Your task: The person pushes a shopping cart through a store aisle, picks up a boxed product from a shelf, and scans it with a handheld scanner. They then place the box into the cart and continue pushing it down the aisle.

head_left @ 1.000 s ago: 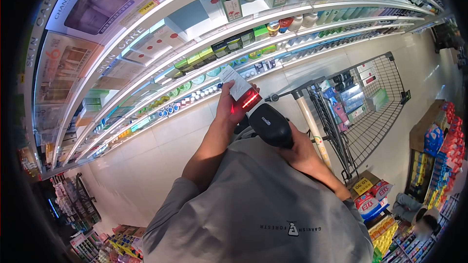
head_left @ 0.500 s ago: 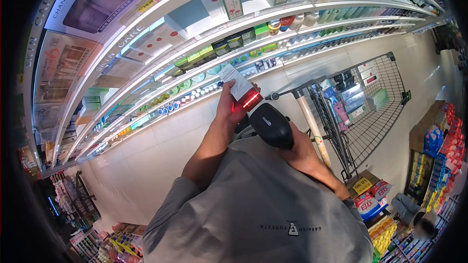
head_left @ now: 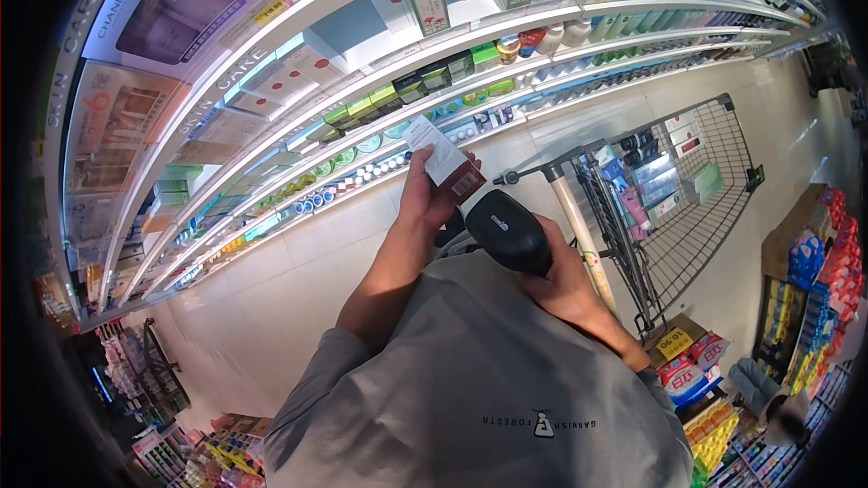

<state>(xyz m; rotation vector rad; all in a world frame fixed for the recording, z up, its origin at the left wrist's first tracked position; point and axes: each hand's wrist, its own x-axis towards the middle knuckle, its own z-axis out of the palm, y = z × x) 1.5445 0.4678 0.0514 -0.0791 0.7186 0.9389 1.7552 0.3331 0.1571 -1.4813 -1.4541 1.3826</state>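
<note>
My left hand (head_left: pixel 429 193) is closed around a small white and dark-red product box (head_left: pixel 439 157), its printed side turned up toward me. A barcode (head_left: pixel 465 183) shows on the box's red end. In my right hand (head_left: pixel 568 273) is a black handheld barcode scanner (head_left: pixel 506 231), with my fingers wrapped round its grip. The scanner's head sits just below and right of the box, close but apart from it. No red light shows on the box now. The handle of the scanner is mostly hidden by its head and my hand.
Lit shelves (head_left: pixel 389 45) of skin-care boxes and bottles curve along the far side. To the right stands a wire shopping cart (head_left: pixel 714 217) with several boxes, its pale handle (head_left: pixel 575 217) near my right hand. A person (head_left: pixel 768 393) is at lower right, beside stacked goods (head_left: pixel 809 280).
The red scanning light that lay across the box's end and my left fingers has gone out. The scanner and my right hand have shifted very slightly; the box stays held in about the same place.
</note>
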